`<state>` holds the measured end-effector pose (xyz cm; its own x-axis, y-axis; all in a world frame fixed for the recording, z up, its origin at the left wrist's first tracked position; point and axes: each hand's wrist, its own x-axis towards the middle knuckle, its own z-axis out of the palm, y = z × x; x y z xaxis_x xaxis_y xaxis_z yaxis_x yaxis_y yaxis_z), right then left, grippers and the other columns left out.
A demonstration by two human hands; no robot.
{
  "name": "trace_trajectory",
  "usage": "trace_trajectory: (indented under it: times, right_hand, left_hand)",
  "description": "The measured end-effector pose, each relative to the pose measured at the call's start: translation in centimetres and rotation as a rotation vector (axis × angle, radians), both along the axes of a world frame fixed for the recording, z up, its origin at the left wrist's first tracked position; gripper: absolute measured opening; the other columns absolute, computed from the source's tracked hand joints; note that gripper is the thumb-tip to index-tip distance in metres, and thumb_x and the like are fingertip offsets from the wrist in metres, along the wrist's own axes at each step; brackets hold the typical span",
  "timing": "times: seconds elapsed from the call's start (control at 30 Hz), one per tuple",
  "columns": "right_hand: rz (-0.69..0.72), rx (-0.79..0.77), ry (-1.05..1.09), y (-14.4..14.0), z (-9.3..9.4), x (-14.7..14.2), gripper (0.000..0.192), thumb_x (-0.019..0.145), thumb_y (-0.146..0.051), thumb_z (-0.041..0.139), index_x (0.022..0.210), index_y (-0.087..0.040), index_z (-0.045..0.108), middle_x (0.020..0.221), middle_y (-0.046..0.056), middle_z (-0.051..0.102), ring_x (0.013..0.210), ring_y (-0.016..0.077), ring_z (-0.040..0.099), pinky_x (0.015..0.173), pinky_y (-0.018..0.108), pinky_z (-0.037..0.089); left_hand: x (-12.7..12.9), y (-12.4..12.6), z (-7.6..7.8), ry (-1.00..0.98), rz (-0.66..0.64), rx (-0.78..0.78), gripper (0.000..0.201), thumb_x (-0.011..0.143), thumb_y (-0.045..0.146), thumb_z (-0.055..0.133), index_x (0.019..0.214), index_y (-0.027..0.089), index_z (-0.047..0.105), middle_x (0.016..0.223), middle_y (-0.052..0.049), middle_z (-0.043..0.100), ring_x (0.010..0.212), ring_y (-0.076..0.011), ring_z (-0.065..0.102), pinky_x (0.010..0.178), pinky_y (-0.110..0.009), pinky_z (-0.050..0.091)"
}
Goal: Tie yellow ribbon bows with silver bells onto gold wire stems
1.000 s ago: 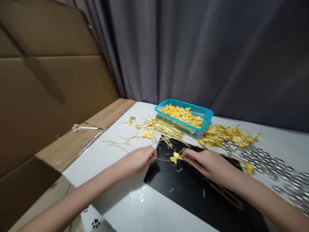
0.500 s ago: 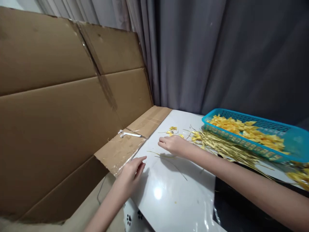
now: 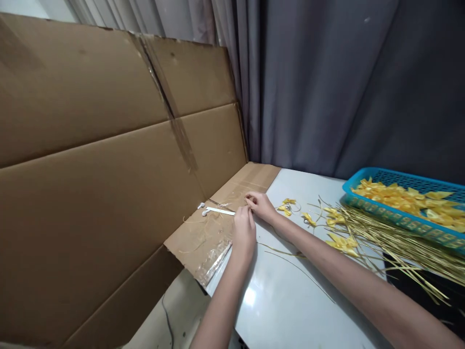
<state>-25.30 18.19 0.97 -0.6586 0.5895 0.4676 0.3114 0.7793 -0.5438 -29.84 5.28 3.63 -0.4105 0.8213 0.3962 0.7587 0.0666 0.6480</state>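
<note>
Above the edge of the cardboard strip, my left hand (image 3: 244, 228) and my right hand (image 3: 262, 207) meet, fingertips pinched close together. Whatever lies between the fingers is too small and too hidden to make out. Just left of them lies a slim white stick-like tool (image 3: 221, 211) on the cardboard. Thin gold wire stems (image 3: 303, 267) stretch across the white table below my right forearm. To the right of my right hand are small yellow ribbon flowers (image 3: 286, 207) with wire on them.
A blue plastic basket (image 3: 354, 195) full of yellow ribbon pieces (image 3: 407, 198) stands at the right, with a bundle of gold stems (image 3: 392, 237) before it. White earbuds (image 3: 201, 206) lie on the cardboard strip (image 3: 203, 240). A tall cardboard wall (image 3: 109, 184) rises at the left; a grey curtain (image 3: 308, 87) hangs behind.
My hands were apart, the left with fingers spread and the right over the table by the flowers. Now they have come together at the cardboard edge. The view has shifted right.
</note>
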Motion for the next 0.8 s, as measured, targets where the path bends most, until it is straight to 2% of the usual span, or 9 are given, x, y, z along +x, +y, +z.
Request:
trace_trajectory:
  times: [0.1, 0.27, 0.47, 0.8]
  right_hand:
    - [-0.007, -0.063, 0.025, 0.8, -0.8, -0.7, 0.017, 0.092, -0.024, 0.049, 0.092, -0.01, 0.058, 0.08, 0.001, 0.059, 0.062, 0.0084, 0.055, 0.062, 0.024, 0.048]
    - [0.004, -0.12, 0.037, 1.6, -1.1, -1.2, 0.019, 0.091, -0.027, 0.051, 0.09, -0.01, 0.058, 0.08, 0.001, 0.06, 0.066, 0.0093, 0.057, 0.066, 0.026, 0.05]
    - [0.003, -0.156, 0.02, 2.3, -1.3, -1.8, 0.019, 0.09, -0.028, 0.053, 0.087, -0.01, 0.059, 0.075, 0.0, 0.059, 0.066, 0.0093, 0.057, 0.065, 0.026, 0.05]
    - [-0.044, -0.213, 0.0, 2.5, -2.2, -2.3, 0.019, 0.091, -0.028, 0.052, 0.093, -0.01, 0.058, 0.086, 0.003, 0.06, 0.076, 0.0118, 0.059, 0.07, 0.029, 0.051]
  left_hand:
    - [-0.4, 0.7, -0.6, 0.03, 0.02, -0.022, 0.03, 0.091, 0.013, 0.028, 0.102, 0.013, 0.056, 0.098, -0.016, 0.06, 0.094, -0.0253, 0.057, 0.083, -0.04, 0.045]
    - [-0.6, 0.3, -1.5, 0.082, -0.025, -0.084, 0.028, 0.086, 0.008, 0.034, 0.103, 0.011, 0.056, 0.098, -0.017, 0.059, 0.095, -0.0279, 0.056, 0.083, -0.042, 0.045]
    - [-0.5, 0.5, -1.9, 0.076, -0.018, -0.089, 0.03, 0.087, 0.008, 0.033, 0.105, 0.01, 0.057, 0.097, -0.015, 0.06, 0.094, -0.0251, 0.056, 0.084, -0.039, 0.045]
    - [-0.7, 0.4, -2.6, 0.031, 0.003, -0.049, 0.031, 0.089, 0.009, 0.032, 0.108, 0.011, 0.057, 0.099, -0.013, 0.062, 0.094, -0.0222, 0.058, 0.085, -0.034, 0.046]
